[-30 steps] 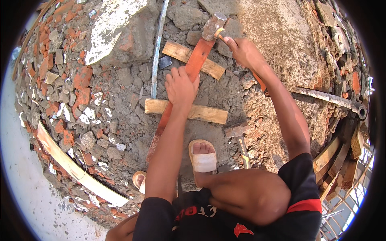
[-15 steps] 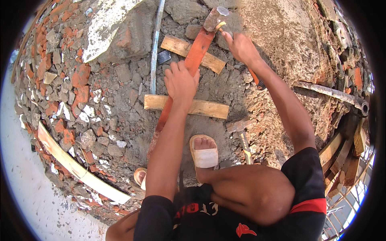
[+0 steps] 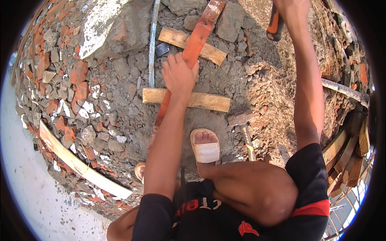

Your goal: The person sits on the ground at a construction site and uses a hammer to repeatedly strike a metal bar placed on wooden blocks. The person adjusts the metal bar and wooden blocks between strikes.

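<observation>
My left hand (image 3: pixel 179 74) is closed round a long red-painted wooden board (image 3: pixel 199 38), which slants from the top edge down beneath my left forearm. It lies across a short pale wooden piece (image 3: pixel 215 53) and crosses a second pale wooden piece (image 3: pixel 207 101) nearer to me. At the upper right, my raised right hand (image 3: pixel 293 9), partly cut off by the frame, grips a hammer by its orange and black handle (image 3: pixel 276 25). That hammer's head is out of view. A second hammer (image 3: pixel 242 119) rests on the ground right of my sandalled foot.
Broken brick and concrete rubble (image 3: pixel 80 92) covers the left side. A thin bluish metal bar (image 3: pixel 152 48) lies left of the board, with a small dark block (image 3: pixel 162 50) beside it. Rough concrete (image 3: pixel 277 92), a pipe (image 3: pixel 343 90) and stacked timber (image 3: pixel 348 156) are on the right.
My right hand has swung up and to the right with the hammer, whose head has left the board's far end and the view. My left hand still holds the board.
</observation>
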The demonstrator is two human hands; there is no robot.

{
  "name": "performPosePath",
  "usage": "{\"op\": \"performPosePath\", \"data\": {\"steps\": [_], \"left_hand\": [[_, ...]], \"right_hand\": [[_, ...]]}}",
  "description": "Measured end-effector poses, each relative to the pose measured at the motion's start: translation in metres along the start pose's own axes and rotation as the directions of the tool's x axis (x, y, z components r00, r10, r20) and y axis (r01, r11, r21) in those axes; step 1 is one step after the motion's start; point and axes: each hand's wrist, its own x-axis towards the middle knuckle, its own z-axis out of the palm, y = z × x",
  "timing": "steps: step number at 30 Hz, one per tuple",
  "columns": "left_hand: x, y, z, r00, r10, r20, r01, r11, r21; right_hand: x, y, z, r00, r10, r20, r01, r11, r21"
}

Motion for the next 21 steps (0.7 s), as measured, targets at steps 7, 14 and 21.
{"op": "performPosePath", "data": {"steps": [7,14,21], "left_hand": [[0.004,-0.001,0.003,0.999,-0.008,0.038,0.007,1.000,0.020],[0.002,-0.012,0.001,1.000,-0.023,-0.009,0.023,0.999,0.035],[0.002,0.007,0.004,1.000,0.012,0.009,-0.011,0.999,-0.039]], "right_hand": [[-0.147,0.025,-0.003,0.401,0.443,0.802,-0.488,0.844,-0.222],[-0.003,-0.047,-0.025,0.841,0.401,0.362,-0.502,0.829,0.246],[-0.181,0.021,0.030,0.551,0.251,0.796,-0.057,0.963,-0.264]]}}
